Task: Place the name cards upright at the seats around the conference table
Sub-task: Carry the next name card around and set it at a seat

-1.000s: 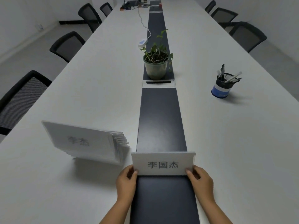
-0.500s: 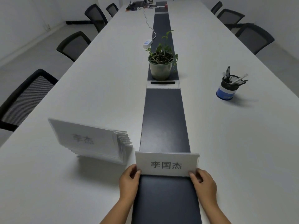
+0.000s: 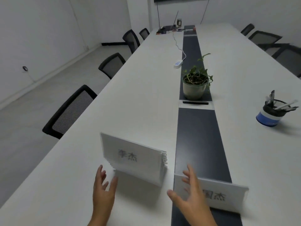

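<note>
White card stack (image 3: 135,158) stands just beyond open hands (image 3: 104,190).

table (image 3: 138,101): matt white, smooth | chair (image 3: 70,111): black mesh | name cards (image 3: 135,160): white paper

A: What blocks the lower middle of the frame?

B: The stack of name cards (image 3: 133,158) stands there, and a single name card (image 3: 216,195) upright just to its right, across the dark strip (image 3: 202,136).

A: Further up?

B: A potted plant (image 3: 195,85) centre; a pen cup (image 3: 270,114) at right. Bare desk (image 3: 138,95) lies between, left of the strip.
</note>
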Tool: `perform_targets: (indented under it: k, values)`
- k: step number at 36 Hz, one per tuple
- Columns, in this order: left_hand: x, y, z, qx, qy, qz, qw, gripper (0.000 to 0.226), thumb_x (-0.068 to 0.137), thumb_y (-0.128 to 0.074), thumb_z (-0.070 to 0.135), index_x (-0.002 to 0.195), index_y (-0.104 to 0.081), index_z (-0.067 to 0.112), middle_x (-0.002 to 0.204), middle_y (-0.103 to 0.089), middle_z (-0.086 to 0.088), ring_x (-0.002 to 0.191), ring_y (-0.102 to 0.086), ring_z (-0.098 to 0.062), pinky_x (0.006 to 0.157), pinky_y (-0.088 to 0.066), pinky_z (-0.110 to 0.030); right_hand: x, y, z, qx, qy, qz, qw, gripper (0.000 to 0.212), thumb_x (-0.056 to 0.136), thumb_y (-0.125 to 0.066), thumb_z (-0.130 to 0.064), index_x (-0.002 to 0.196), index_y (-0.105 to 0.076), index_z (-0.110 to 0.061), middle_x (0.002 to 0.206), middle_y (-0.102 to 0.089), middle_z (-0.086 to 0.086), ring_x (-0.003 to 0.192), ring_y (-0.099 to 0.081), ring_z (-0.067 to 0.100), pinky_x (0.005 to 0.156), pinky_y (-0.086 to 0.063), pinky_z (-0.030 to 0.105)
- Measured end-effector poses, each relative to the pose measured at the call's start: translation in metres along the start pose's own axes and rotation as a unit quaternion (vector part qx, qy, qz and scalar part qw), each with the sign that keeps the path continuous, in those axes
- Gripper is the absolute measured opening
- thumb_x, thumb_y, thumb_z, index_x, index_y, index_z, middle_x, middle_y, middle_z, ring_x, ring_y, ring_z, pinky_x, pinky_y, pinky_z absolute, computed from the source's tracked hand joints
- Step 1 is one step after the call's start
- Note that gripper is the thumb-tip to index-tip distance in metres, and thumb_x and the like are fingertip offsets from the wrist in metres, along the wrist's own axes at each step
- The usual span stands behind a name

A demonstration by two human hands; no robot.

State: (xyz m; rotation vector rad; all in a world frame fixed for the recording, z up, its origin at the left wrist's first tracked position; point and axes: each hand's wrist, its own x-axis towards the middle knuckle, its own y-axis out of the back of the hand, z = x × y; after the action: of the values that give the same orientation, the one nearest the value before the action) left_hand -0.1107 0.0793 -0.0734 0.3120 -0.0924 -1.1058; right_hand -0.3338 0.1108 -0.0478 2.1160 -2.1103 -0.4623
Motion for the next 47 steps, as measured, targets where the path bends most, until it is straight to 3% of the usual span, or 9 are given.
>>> perform_targets:
  k: [4,8,13,18,21,23,29,34,47]
  values:
    - [0.057,0.011,0.013,0.025,0.015,-0.078,0.997,0.067,0.087,-0.053,0.018,0.139,-0.014,0.034,0.139,-0.042,-0.013,0.127,-0.040,-0.029,0.105,-0.029,-0.041,0.043,-0.029,-0.014,-0.051,-0.077,-0.001,0.996,0.106,0.071,-0.067,-0.045,0.139,0.012,-0.028,0.149,-0.014,0.007,0.135,-0.022,0.024,0.109,-0.025,0.039]
    - [0.094,0.024,0.022,0.026,0.002,-0.254,0.967,0.073,0.064,-0.055,0.055,0.128,-0.024,0.043,0.120,-0.053,0.014,0.110,-0.051,-0.008,0.096,-0.037,-0.028,0.061,-0.056,-0.017,-0.082,-0.098,0.059,0.990,0.097,0.066,-0.067,-0.052,0.139,-0.006,-0.032,0.135,-0.044,0.006,0.122,-0.041,0.025,0.100,-0.040,0.041]
    - [0.130,0.037,0.016,0.024,-0.021,-0.334,0.942,0.081,0.045,-0.055,0.059,0.121,-0.034,0.038,0.108,-0.053,0.025,0.088,-0.055,0.018,0.066,-0.045,-0.006,0.063,-0.076,-0.020,-0.074,-0.119,0.111,0.984,0.083,0.070,-0.068,-0.040,0.136,-0.019,-0.032,0.121,-0.057,0.001,0.108,-0.053,0.018,0.089,-0.047,0.036]
    - [0.150,0.038,0.014,0.017,-0.059,-0.371,0.927,0.092,0.043,-0.058,0.054,0.129,-0.032,0.032,0.099,-0.063,0.023,0.084,-0.058,0.018,0.069,-0.046,-0.010,0.050,-0.074,-0.033,-0.061,-0.115,0.081,0.988,0.079,0.071,-0.069,-0.032,0.134,-0.022,-0.038,0.127,-0.046,-0.016,0.112,-0.046,0.003,0.088,-0.039,0.016]
    - [0.142,0.037,0.011,0.006,-0.066,-0.357,0.932,0.091,0.048,-0.061,0.050,0.132,-0.032,0.031,0.110,-0.057,0.009,0.095,-0.057,-0.004,0.079,-0.042,-0.022,0.034,-0.064,-0.038,-0.129,-0.080,0.121,0.981,0.061,0.078,-0.061,-0.012,0.126,-0.031,-0.037,0.113,-0.040,-0.027,0.113,-0.041,0.003,0.087,-0.036,0.010]
    - [0.133,0.037,0.006,0.001,-0.075,-0.319,0.945,0.085,0.054,-0.066,0.044,0.132,-0.032,0.034,0.117,-0.054,0.007,0.104,-0.055,-0.016,0.086,-0.042,-0.028,0.032,-0.059,-0.032,-0.204,-0.050,0.225,0.952,0.051,0.079,-0.057,-0.002,0.125,-0.044,-0.019,0.119,-0.048,-0.010,0.115,-0.039,0.008,0.102,-0.033,0.021]
    - [0.108,0.031,-0.007,0.012,-0.078,-0.231,0.970,0.077,0.080,-0.064,0.012,0.138,-0.018,0.032,0.148,-0.029,0.000,0.129,-0.038,-0.023,0.106,-0.033,-0.044,0.062,-0.057,0.000,-0.399,-0.123,0.196,0.887,0.051,0.084,-0.057,-0.029,0.130,-0.041,-0.016,0.141,-0.040,0.005,0.135,-0.023,0.027,0.112,-0.012,0.043]
    - [0.104,0.028,-0.010,0.013,-0.092,-0.238,0.967,0.068,0.080,-0.064,0.022,0.133,-0.024,0.037,0.142,-0.039,0.001,0.126,-0.043,-0.021,0.107,-0.035,-0.047,0.056,-0.063,0.018,-0.392,-0.017,0.285,0.874,0.019,0.060,-0.076,-0.004,0.076,-0.065,-0.007,0.079,-0.069,0.010,0.086,-0.063,0.038,0.088,-0.038,0.061]
    - [0.094,0.028,-0.004,0.022,-0.067,-0.227,0.971,0.065,0.083,-0.060,0.017,0.135,-0.025,0.032,0.141,-0.042,-0.001,0.123,-0.047,-0.023,0.104,-0.039,-0.044,0.043,-0.060,0.022,-0.420,0.022,0.293,0.858,0.018,0.060,-0.067,-0.009,0.077,-0.066,-0.007,0.080,-0.071,0.009,0.080,-0.066,0.032,0.078,-0.047,0.055]
